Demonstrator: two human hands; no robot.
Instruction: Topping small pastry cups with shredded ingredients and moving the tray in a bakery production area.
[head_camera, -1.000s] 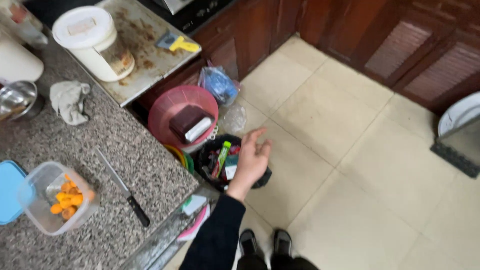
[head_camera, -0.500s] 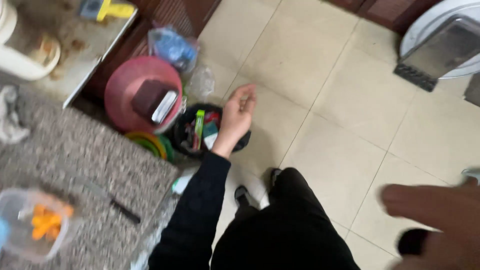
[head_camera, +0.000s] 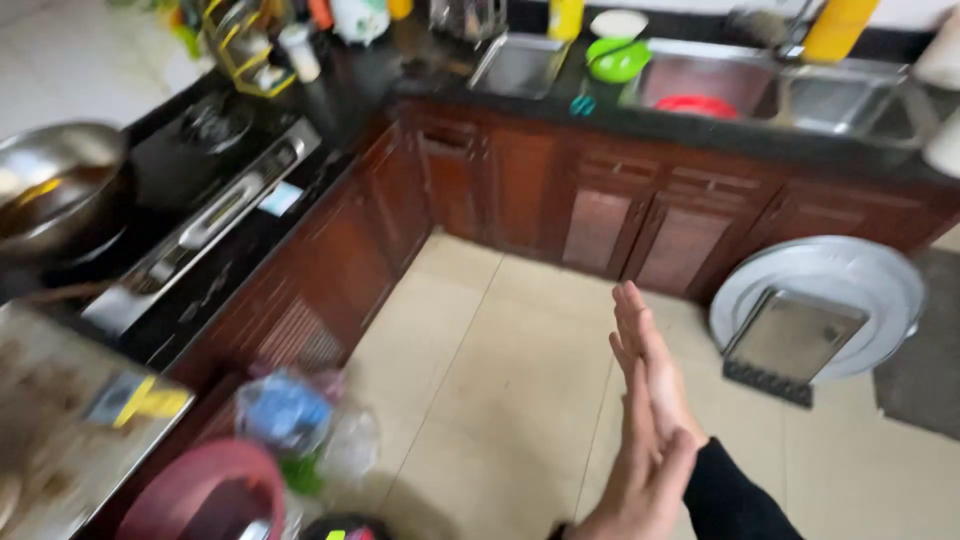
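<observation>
My left hand and my right hand are pressed flat together, palm to palm, fingers straight and pointing away from me over the beige tiled floor. Neither holds anything. Black sleeves show at both wrists. Below and to the left, at the frame's bottom edge, is the rim of a small black bin. Beside it are a pink-red basin and crumpled plastic bags.
Dark wooden cabinets run along the left and far sides. A wok sits on the stove at left. The far counter has a sink, a green bowl and a red bowl. A round metal tray leans on the cabinets at right.
The view has swung up from the bin towards the far counter. My left hand has left the bin and met my right hand, palms together.
</observation>
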